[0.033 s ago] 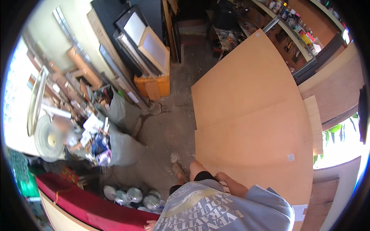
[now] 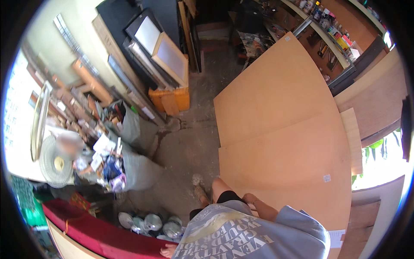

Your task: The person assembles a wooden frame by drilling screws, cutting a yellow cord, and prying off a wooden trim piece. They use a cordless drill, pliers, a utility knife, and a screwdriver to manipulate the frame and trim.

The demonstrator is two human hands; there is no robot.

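Two big pale brown boards lie flat and overlapping, the far board above the near board. My right hand rests at the near board's front left edge, with the bare forearm running back to my grey sleeve. Whether its fingers grip the edge is unclear. My left hand shows only as a few fingers at the lower edge, beside my grey printed shirt and a red bench; nothing can be made out in it. My bare leg and foot stand on the concrete floor just left of the boards.
An orange crate and framed panels lean at the back wall. Grey sacks and clutter sit left, beside a round fan. Several paint tins stand near my feet. A shelf of bottles runs at upper right.
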